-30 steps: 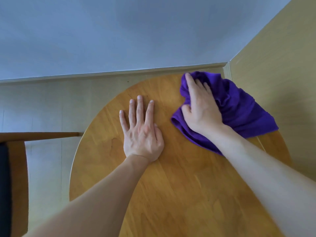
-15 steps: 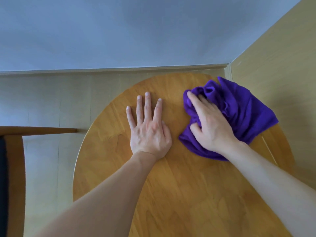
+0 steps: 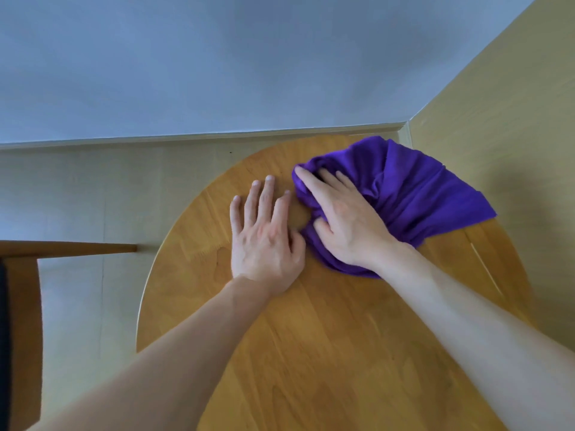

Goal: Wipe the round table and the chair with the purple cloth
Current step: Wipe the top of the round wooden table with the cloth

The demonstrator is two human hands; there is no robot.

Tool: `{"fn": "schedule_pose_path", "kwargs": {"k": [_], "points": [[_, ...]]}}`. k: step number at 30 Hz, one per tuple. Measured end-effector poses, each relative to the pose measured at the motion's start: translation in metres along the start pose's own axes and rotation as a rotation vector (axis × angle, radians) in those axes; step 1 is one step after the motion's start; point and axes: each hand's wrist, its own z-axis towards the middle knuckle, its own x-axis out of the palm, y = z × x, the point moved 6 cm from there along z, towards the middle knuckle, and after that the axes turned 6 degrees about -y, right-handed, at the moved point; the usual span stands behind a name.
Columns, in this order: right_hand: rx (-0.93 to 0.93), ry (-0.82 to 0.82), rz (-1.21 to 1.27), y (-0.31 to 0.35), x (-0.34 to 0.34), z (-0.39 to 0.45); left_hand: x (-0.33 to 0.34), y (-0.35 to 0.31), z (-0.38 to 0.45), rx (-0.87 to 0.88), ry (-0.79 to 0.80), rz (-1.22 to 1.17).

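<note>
Pressing a bunched purple cloth [image 3: 413, 194] onto the far side of the round wooden table [image 3: 326, 353], our right hand [image 3: 345, 225] grips its folds; our left hand [image 3: 264, 237] lies flat beside it, a chair [image 3: 28, 275] left, near pale walls.

Left hand [image 3: 267, 241] flat on round wooden desk [image 3: 326, 353], fingers straight. Right hand [image 3: 345, 225] presses bunched purple cloth [image 3: 413, 194] at 1 o'clock. Wooden chair [image 3: 23, 303] at 9 o'clock.
</note>
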Motion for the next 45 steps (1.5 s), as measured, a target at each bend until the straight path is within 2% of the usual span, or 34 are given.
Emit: {"fn": "schedule_pose_path", "kwargs": {"k": [2, 4, 7, 9, 12, 14, 17, 20, 22, 27, 29, 34, 38, 40, 42, 45], "points": [[0.023, -0.019, 0.007, -0.014, -0.009, -0.012, -0.009, 0.017, -0.003, 0.143, 0.052, 0.038], [0.131, -0.101, 0.032, -0.029, -0.019, -0.009, -0.020, 0.041, -0.006, 0.264, 0.119, 0.116], [0.336, -0.240, 0.002, -0.036, -0.021, 0.018, -0.030, 0.067, -0.002, 0.305, 0.165, 0.179], [0.417, -0.289, -0.033, -0.027, -0.015, 0.038, -0.030, 0.070, -0.001, 0.284, 0.157, 0.179], [0.394, -0.270, -0.055, 0.000, -0.001, 0.058, -0.027, 0.072, -0.002, 0.238, 0.104, 0.145], [0.291, -0.215, -0.061, 0.026, 0.010, 0.056, -0.029, 0.079, -0.001, 0.148, 0.052, 0.108], [0.082, -0.084, -0.061, 0.061, 0.027, 0.023, -0.032, 0.093, -0.001, -0.102, -0.004, 0.084], [-0.033, 0.039, -0.038, 0.066, 0.032, -0.016, -0.031, 0.101, -0.002, -0.282, -0.001, 0.098], [0.016, 0.009, -0.017, 0.052, 0.023, -0.021, -0.031, 0.103, -0.003, -0.296, -0.010, 0.092], [0.411, -0.278, -0.029, 0.019, 0.008, 0.031, -0.031, 0.103, -0.002, -0.271, -0.031, 0.066], [0.458, -0.319, -0.056, 0.024, 0.012, 0.056, -0.031, 0.102, -0.001, -0.274, -0.028, 0.068], [0.336, -0.234, -0.095, 0.057, 0.027, 0.065, -0.031, 0.101, -0.001, -0.276, -0.023, 0.074], [0.069, -0.039, -0.077, 0.079, 0.039, 0.019, -0.031, 0.100, -0.001, -0.275, -0.019, 0.078], [0.031, 0.017, -0.061, 0.072, 0.036, -0.008, -0.031, 0.101, -0.001, -0.283, -0.028, 0.070], [0.149, -0.033, -0.016, 0.052, 0.025, -0.021, -0.031, 0.101, -0.001, -0.282, -0.033, 0.067], [0.467, -0.242, 0.011, 0.026, 0.009, -0.005, -0.031, 0.101, -0.001, -0.285, -0.039, 0.066]]}}
